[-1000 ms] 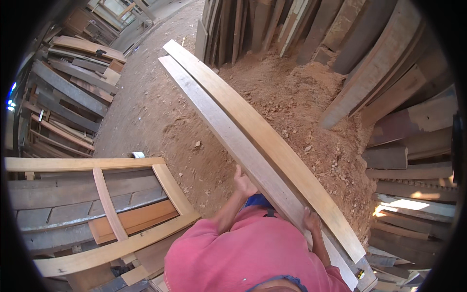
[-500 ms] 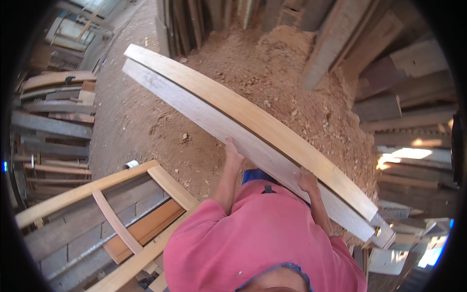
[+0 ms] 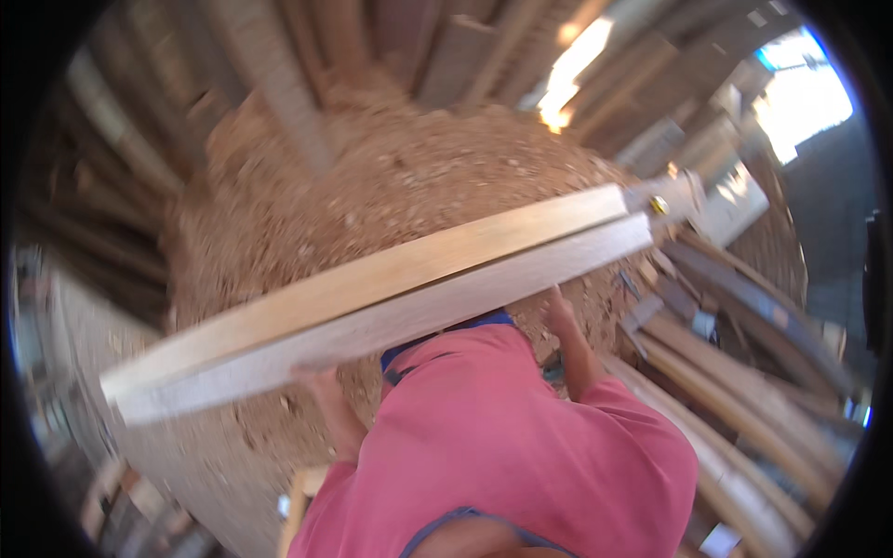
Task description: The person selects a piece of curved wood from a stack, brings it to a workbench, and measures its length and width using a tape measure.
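Two long wooden planks, a yellowish plank [image 3: 391, 279] and a paler plank [image 3: 446, 307], lie side by side across my front at waist height, with a narrow dark gap between them. They slant from lower left to upper right. My left hand [image 3: 321, 379], smeared by motion, is at the near edge of the paler plank toward its left part. Further right, my right hand [image 3: 558, 312] grips that same edge near the plank's right end. Fingers of both hands are mostly hidden under the wood.
Sawdust and wood chips [image 3: 372, 177] cover the ground ahead. Upright boards [image 3: 270, 74] lean along the far side. Stacked lumber [image 3: 735, 372] lies at the right. Past the planks' right end is a greyish piece with a small yellow spot [image 3: 659, 205]. A pale frame corner [image 3: 302, 484] shows at lower left.
The view and my body have turned to the right. The planks' left end now sits lower and their right end higher in view. The wooden frame at left has mostly left the picture.
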Available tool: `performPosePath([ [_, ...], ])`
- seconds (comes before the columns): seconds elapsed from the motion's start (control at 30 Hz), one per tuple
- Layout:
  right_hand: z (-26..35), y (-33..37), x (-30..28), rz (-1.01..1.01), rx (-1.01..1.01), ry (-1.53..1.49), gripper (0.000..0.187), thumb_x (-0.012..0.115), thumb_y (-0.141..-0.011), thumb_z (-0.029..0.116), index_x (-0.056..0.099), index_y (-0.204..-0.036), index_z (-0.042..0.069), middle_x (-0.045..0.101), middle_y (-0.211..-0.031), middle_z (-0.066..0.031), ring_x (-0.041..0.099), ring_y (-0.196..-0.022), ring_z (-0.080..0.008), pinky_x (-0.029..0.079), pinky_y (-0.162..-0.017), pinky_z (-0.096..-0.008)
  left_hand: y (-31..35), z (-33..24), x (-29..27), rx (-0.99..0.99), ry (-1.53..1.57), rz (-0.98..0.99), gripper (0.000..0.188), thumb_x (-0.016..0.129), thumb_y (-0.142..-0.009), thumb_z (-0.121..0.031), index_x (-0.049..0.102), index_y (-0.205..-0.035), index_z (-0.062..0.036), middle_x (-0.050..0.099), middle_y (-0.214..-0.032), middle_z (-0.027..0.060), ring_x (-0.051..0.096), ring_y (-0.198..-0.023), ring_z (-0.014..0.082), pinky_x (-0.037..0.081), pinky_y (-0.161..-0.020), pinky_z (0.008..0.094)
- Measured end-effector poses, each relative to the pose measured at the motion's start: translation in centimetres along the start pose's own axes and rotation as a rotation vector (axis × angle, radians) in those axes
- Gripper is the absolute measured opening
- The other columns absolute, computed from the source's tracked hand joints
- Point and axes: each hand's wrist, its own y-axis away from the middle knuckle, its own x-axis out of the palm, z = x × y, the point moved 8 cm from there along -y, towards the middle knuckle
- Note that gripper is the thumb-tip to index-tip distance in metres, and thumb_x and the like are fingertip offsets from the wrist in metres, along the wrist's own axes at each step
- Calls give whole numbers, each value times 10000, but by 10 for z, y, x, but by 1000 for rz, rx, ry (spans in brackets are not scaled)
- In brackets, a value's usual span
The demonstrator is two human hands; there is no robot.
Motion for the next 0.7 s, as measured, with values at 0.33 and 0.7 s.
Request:
performPosePath([
  [0.33, -7, -9, 66, -45, -53, -123, 299, 604, -944, 325, 567, -903, 31, 499, -679, -58, 479, -527, -177, 340, -411, -335, -2, -19, 8, 20, -93, -118, 753, 217, -941, -597, 283, -1535, -139, 249, -1599, 124, 224, -1454, 397, 212, -1130, 651],
  [0.7, -37, 0, 98, 64, -39, -29, 354, 637, -934, 353, 553, -813, 32, 455, -620, -35, 429, -493, -156, 371, -415, -325, -24, -65, -14, 95, -294, -125, 762, 283, -947, -676, 312, -1521, -175, 321, -1564, 94, 301, -1421, 358, 273, -1106, 633],
])
